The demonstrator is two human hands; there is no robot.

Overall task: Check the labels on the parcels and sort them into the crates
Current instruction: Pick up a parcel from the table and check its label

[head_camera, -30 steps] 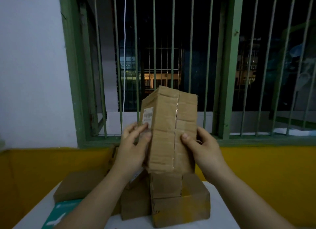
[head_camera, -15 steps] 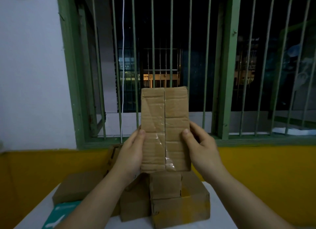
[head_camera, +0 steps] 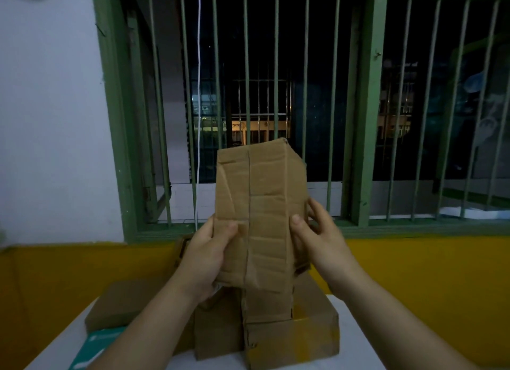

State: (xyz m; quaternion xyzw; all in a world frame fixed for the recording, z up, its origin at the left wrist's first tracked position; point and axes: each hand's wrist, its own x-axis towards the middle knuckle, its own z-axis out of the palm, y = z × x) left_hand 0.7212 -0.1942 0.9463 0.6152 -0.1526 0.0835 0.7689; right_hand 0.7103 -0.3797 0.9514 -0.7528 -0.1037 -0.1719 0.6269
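Parcel point(head_camera: 259, 217) stands upright between my hands, left grip point(head_camera: 205, 255) and right grip point(head_camera: 317, 240) grasping its sides. No label faces me; I reckon another turn is next.

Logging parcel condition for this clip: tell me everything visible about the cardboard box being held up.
The cardboard box is tall, brown and creased, with a taped seam running down its near face. It is held upright above the table, before the barred window. The left hand grips its lower left edge, thumb on the front; the right hand grips the lower right side. No label shows on the faces in view.
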